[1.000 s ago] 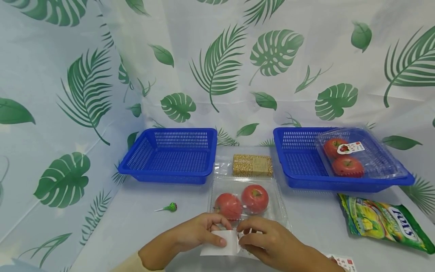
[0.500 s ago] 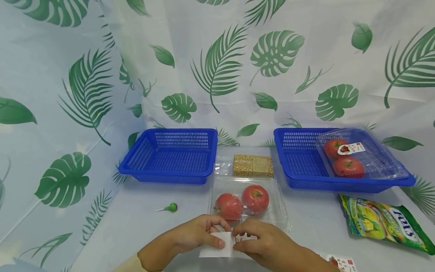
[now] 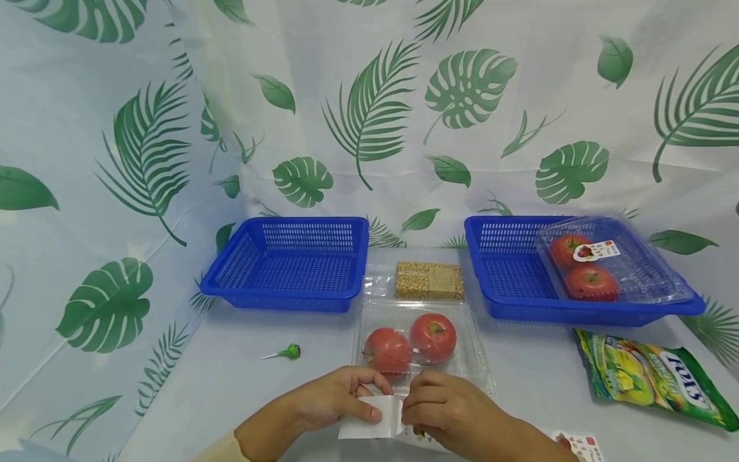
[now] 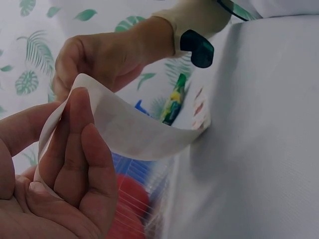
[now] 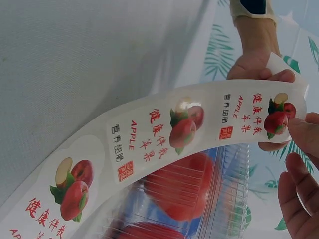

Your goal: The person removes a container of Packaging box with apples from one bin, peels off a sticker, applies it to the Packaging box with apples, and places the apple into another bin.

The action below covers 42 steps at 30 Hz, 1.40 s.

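A white strip of apple stickers point(image 3: 378, 420) is stretched between my hands in front of the near clamshell box. My left hand point(image 3: 329, 398) holds the strip's bare backing between thumb and fingers, and the left wrist view shows the backing point(image 4: 134, 127) bent over those fingers. My right hand point(image 3: 462, 410) has curled fingers and pinches the strip at the sticker beside the bend. Printed stickers point(image 5: 187, 124) with apples and red lettering run along the strip in the right wrist view. Right behind the hands lies a clear clamshell box point(image 3: 476, 350) with two red apples point(image 3: 434, 338).
Two blue baskets point(image 3: 283, 301) stand at the back; a second boxed pair of apples point(image 3: 591, 282) tilts in the right one. Between them lies a pack of yellow kernels point(image 3: 428, 281). A green lollipop point(image 3: 291, 351) is at left, a green candy bag point(image 3: 655, 378) at right.
The right fingers first slid left over the strip, then drew back right and curled closer together. A crease in the strip now shows between the hands. The left hand has barely moved.
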Available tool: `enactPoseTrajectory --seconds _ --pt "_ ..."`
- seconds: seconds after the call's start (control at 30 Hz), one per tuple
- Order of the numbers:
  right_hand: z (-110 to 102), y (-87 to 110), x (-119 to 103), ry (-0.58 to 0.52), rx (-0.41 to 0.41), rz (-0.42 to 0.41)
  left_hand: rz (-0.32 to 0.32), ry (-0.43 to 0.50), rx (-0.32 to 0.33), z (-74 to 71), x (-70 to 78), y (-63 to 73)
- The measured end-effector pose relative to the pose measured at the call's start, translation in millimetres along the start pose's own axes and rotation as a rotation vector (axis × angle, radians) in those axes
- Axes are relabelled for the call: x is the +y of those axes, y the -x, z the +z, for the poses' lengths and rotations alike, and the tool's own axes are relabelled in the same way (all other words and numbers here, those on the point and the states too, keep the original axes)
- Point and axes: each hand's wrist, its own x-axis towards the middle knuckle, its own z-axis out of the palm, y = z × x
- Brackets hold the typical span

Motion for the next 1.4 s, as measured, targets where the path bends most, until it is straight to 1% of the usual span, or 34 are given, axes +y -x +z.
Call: enactPoseTrajectory --seconds 0.17,0.3,0.37,0.5,0.57,0.67,0.77,0.87,1.0,1.07,1.13,1.2,1.3,1.4 --pt "-0.9 0.5 -1.1 -0.017 0.012 0.025 -0.018 0.011 0.023 -1.9 -0.1 1.4" --pt "-2.9 1.8 -1.8 -0.017 0.017 0.032 -0.042 -0.006 0.062 -3.3 -1.3 5.6" --pt "-3.7 2.2 -1.8 -0.015 0.020 0.020 -0.054 -0.032 0.090 -4.1 -2.8 8.6" --pt "-5.5 3.1 -2.9 -0.031 0.020 0.004 -0.050 -0.134 0.134 -7.7 -7.6 14.6" --pt "-6.8 4.4 -4.1 -0.047 0.018 0.013 -0.045 -0.185 0.131 -10.1 -9.7 17.3" --pt "-9.1 7.8 -6.0 -0.072 0.017 0.054 -0.050 -0.257 0.108 -12.8 -11.9 20.5" --pt "-10.3 9.7 -6.7 -0.090 0.026 0.084 -0.049 -0.350 0.097 -15.6 -12.7 22.7" --pt "-10.8 9.5 -6.7 -0.108 0.032 0.095 -0.054 -0.422 0.093 -18.3 -12.5 24.3" --pt "-12.8 8.7 -6.9 -0.142 0.036 0.110 -0.068 -0.446 0.080 -20.3 -12.2 27.0" --pt "-14.3 8.5 -6.8 -0.149 0.044 0.124 -0.068 -0.482 0.075 -21.8 -12.1 28.0" --pt "-16.0 8.2 -6.7 -0.154 0.046 0.145 -0.065 -0.533 0.064 -23.5 -11.9 28.5" --pt "-17.4 7.5 -5.7 -0.147 0.048 0.157 -0.055 -0.607 0.050 -25.3 -11.9 29.0" --pt "-19.7 6.5 -3.6 -0.147 0.043 0.197 -0.043 -0.696 0.033 -27.0 -14.0 28.8" --pt "-22.3 5.7 0.8 -0.145 0.050 0.215 -0.053 -0.770 0.040 -27.8 -19.2 28.0"
